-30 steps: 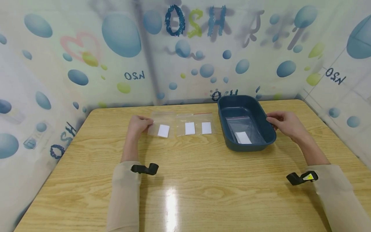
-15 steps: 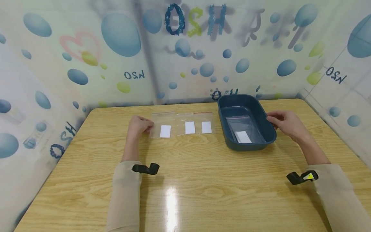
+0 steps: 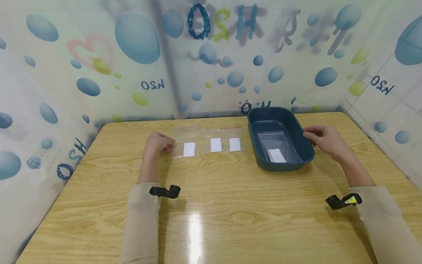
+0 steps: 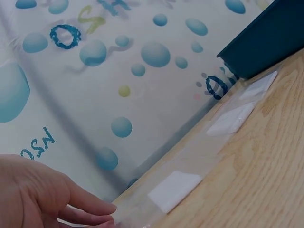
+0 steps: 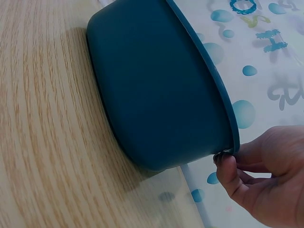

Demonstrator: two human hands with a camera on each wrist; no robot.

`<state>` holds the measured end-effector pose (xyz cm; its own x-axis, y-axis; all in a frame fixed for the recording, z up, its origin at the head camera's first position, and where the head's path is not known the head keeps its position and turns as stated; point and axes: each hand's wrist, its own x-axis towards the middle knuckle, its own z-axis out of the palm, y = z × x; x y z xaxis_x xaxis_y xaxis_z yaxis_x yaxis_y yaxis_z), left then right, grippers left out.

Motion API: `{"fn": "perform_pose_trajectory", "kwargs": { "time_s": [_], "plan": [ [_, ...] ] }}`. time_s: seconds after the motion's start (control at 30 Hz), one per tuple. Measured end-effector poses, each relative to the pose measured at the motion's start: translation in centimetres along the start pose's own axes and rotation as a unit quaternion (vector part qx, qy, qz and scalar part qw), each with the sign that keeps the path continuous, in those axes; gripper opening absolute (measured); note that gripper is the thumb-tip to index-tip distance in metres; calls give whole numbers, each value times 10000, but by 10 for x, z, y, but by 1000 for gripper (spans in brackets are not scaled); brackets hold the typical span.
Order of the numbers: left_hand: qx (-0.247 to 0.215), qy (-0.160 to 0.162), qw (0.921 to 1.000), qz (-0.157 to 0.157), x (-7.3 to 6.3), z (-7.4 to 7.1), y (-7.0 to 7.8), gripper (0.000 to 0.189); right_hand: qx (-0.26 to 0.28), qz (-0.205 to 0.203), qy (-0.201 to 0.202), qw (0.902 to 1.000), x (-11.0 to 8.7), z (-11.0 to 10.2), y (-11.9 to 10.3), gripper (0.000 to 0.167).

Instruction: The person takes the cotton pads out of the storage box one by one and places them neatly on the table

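Observation:
Three clear zip-lock bags lie side by side on the wooden table, each with a white square inside. At the left bag point(image 3: 179, 148), my left hand point(image 3: 159, 142) pinches the left edge between thumb and fingers. The middle bag point(image 3: 206, 141) and the right bag point(image 3: 242, 134), which has a red line along its top, adjoin it. A dark blue plastic basin point(image 3: 280, 168) stands to their right, and my right hand point(image 3: 326, 139) grips its right rim, thumb on one side and fingers on the other point(image 5: 225, 173). Inside the basin lies another zip-lock bag point(image 3: 288, 148) with a white piece.
The wooden table point(image 3: 230, 205) runs back to a wall sheet point(image 3: 211, 99) printed with blue bubbles and letters. Side sheets close in at left and right. A black wrist camera point(image 3: 165, 191) is strapped over each beige sleeve.
The left bag has shifted slightly right and turned straight, in line with the other two. My left hand has moved barely rightward with it. The right hand and basin have stayed put.

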<state>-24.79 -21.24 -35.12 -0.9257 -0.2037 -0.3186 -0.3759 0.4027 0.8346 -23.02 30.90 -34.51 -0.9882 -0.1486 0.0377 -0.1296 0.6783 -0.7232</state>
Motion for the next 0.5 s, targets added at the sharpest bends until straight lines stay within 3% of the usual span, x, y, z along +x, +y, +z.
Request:
{"fn": "perform_pose_trajectory", "kwargs": {
  "time_s": [0.5],
  "plan": [
    [-290,25,9996,-50,-4,-2,4,33,-38,-46,67,10000,-2,-1,-2,40]
  ]
}}
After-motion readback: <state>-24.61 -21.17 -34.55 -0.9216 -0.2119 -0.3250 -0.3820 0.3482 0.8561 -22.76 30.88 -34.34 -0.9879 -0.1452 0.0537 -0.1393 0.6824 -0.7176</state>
